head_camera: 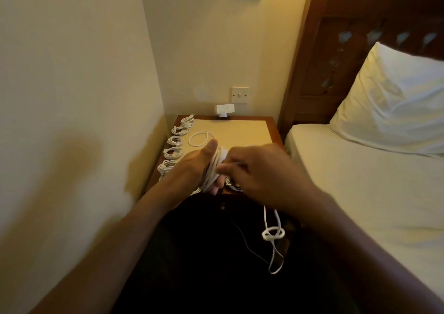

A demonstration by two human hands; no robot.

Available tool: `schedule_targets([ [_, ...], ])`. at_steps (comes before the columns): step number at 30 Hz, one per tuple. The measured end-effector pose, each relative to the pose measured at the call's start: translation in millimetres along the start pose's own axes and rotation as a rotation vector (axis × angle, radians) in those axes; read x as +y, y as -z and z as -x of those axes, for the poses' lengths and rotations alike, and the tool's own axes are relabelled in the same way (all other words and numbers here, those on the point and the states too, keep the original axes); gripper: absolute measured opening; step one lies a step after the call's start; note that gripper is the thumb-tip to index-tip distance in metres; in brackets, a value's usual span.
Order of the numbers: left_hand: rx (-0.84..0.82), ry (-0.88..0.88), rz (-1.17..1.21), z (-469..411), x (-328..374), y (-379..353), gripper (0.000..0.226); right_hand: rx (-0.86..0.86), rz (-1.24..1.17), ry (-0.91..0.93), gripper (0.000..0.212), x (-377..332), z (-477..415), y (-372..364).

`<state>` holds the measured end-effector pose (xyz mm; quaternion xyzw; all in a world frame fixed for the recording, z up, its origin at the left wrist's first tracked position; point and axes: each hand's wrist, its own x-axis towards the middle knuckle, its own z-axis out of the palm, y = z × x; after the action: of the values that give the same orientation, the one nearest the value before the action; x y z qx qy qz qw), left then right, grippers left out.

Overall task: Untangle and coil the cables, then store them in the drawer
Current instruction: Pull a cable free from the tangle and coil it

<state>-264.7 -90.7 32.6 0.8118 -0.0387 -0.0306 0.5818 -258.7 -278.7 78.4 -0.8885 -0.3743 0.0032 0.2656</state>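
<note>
Over the desk's (240, 131) front edge, the cable (212, 167) wraps my left hand (194, 164), its grip unclear; my right hand (259, 171) pinches the strand. I should undo the knot (273, 234) dangling below the desk before winding more.

On my feed the white cable (212, 169) and the 5 coiled cables (173, 153) look like smooth, faintly glossy plastic. The nightstand (273, 127) has a polished reddish wood rim round a matt pale inset, possibly laminate, and the headboard (360, 13) is dark varnished wood. The pillow (394, 102) and sheet (360, 181) are creased cloth; the wall (72, 73) is matt paint.
</note>
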Motion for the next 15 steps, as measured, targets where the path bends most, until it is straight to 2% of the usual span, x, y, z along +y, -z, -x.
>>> schedule_targets([
  [1, -0.107, 0.001, 0.025, 5, 0, 4, 0.071, 0.044, -0.075, -0.021, 0.017, 13, -5, 8],
  [3, -0.269, 0.003, 0.087, 14, 4, 10, 0.062, 0.108, -0.179, -0.009, 0.014, 39, -11, 13],
  [6, -0.353, -0.068, 0.318, 19, 11, 21, 0.042, 0.187, -0.322, -0.031, 0.019, 72, -16, -6],
  [9, -0.233, -0.108, 0.736, 13, 25, 24, 0.037, 0.127, -0.431, -0.168, 0.025, 90, -10, -45],
  [11, -0.135, -0.127, 0.919, 3, 32, 20, 0.036, 0.021, -0.403, -0.186, 0.027, 84, -3, -69],
  [13, -0.040, -0.159, 1.006, -11, 33, 14, 0.034, -0.066, -0.309, -0.160, 0.024, 65, 1, -81],
  [15, 0.101, -0.192, 0.914, -24, 27, 9, 0.027, -0.150, -0.243, -0.139, 0.016, 44, 3, -82],
])
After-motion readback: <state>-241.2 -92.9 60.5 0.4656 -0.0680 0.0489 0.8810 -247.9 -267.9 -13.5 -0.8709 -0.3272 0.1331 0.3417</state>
